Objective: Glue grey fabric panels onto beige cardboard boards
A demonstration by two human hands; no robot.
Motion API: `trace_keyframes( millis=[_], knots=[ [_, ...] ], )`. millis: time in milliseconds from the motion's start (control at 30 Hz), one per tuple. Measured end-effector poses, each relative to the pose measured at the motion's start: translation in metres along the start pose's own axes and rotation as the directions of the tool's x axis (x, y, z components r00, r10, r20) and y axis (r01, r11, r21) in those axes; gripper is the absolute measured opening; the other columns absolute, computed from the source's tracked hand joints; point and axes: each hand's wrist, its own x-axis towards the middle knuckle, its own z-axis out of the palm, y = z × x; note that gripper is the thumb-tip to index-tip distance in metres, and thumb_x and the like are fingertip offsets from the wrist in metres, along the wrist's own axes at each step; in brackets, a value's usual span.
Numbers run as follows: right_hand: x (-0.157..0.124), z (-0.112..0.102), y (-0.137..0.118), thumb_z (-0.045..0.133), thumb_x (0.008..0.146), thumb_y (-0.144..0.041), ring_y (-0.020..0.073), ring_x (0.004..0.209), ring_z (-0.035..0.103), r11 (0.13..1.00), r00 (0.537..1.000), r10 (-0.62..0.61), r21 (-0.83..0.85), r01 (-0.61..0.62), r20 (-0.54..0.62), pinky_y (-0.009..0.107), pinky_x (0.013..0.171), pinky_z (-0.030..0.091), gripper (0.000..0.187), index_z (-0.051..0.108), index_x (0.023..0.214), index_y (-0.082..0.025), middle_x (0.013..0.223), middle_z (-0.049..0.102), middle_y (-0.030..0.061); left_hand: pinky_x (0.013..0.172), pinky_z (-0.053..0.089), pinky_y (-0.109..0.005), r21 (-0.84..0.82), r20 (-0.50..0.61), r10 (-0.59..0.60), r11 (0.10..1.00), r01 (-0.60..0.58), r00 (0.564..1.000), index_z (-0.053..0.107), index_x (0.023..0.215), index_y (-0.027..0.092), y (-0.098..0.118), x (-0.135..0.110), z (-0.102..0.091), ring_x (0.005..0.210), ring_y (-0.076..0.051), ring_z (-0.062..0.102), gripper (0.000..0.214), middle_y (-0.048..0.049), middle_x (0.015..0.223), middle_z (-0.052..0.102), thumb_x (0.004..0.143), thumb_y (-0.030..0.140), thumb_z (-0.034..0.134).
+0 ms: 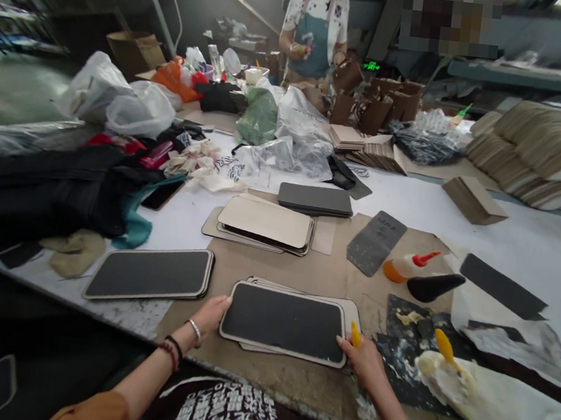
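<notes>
A black rounded panel with a pale border (285,322) lies on top of a small stack right in front of me. My left hand (211,314) grips its near left edge, a bracelet on the wrist. My right hand (364,359) rests at the panel's near right corner and holds a small yellow-tipped tool (355,335). A similar black panel stack (151,274) lies to the left. Brown board (274,269) covers the white table under the work.
Tan panels (265,222) and dark grey panels (316,199) are stacked further back. An orange glue bottle (408,265) and a glue-smeared mat (410,337) sit to the right. Black fabric (42,191) and plastic bags crowd the left. A person in an apron (316,26) stands across the table.
</notes>
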Motion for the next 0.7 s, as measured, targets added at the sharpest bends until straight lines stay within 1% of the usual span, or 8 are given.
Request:
trace_keyframes(
  millis=[133,200,333,467,600,700],
  knots=[
    [0.004,0.002,0.004,0.046,0.069,-0.041,0.0145,0.047,0.05,1.0,1.0,-0.013,0.006,0.013,-0.003,0.022,0.047,0.032,0.024,0.05,0.058,-0.02,0.045,0.053,-0.0009,0.061,0.047,-0.03,-0.031,0.011,-0.001,1.0,0.002,1.0,0.055,0.06,0.014,0.004,-0.003,0.002,0.059,-0.018,0.061,0.03,-0.0026,0.054,0.062,0.052,0.041,0.065],
    [0.004,0.002,0.005,0.046,0.069,-0.041,0.0145,0.047,0.05,1.0,1.0,-0.016,0.006,0.016,-0.005,0.022,0.048,0.033,0.024,0.049,0.056,-0.02,0.045,0.053,-0.0008,0.059,0.047,-0.03,-0.041,0.016,-0.006,0.999,0.007,1.0,0.055,0.06,0.014,0.003,-0.003,0.002,0.057,-0.017,0.06,0.027,-0.0025,0.054,0.063,0.051,0.037,0.066],
    [-0.001,0.001,0.001,0.047,0.066,-0.04,0.0152,0.049,0.051,0.999,0.999,-0.028,0.029,0.029,-0.027,0.023,0.049,0.033,0.022,0.05,0.058,-0.02,0.047,0.054,0.0,0.058,0.047,-0.03,-0.039,0.013,-0.029,0.999,0.029,0.999,0.053,0.059,0.016,-0.002,-0.001,0.002,0.054,-0.017,0.06,0.023,-0.001,0.051,0.062,0.052,0.033,0.066],
    [-0.004,-0.001,-0.003,0.046,0.066,-0.041,0.0159,0.052,0.052,0.999,0.999,-0.013,0.031,0.014,-0.039,0.023,0.051,0.033,0.023,0.05,0.06,-0.019,0.049,0.054,0.0004,0.059,0.047,-0.029,-0.028,0.03,-0.04,0.999,0.041,0.999,0.053,0.061,0.017,-0.007,0.0,0.001,0.054,-0.016,0.059,0.02,0.0007,0.051,0.061,0.055,0.032,0.064],
    [-0.004,-0.002,-0.003,0.045,0.065,-0.042,0.0165,0.053,0.053,0.999,0.999,-0.033,0.018,0.033,-0.044,0.023,0.052,0.035,0.024,0.049,0.058,-0.02,0.05,0.055,0.0007,0.06,0.045,-0.028,-0.021,0.015,-0.011,1.0,0.012,1.0,0.053,0.059,0.017,-0.007,-0.003,0.004,0.054,-0.014,0.057,0.017,0.0024,0.048,0.059,0.057,0.031,0.062],
    [-0.008,-0.004,0.001,0.043,0.064,-0.048,0.018,0.052,0.054,0.997,0.996,-0.073,0.003,0.073,-0.047,0.024,0.05,0.037,0.029,0.048,0.053,-0.022,0.048,0.055,0.0011,0.059,0.043,-0.027,-0.025,-0.041,0.037,0.999,-0.038,0.998,0.052,0.056,0.017,-0.005,-0.01,0.009,0.054,-0.014,0.055,0.015,0.0031,0.049,0.057,0.057,0.029,0.061]
  ],
)
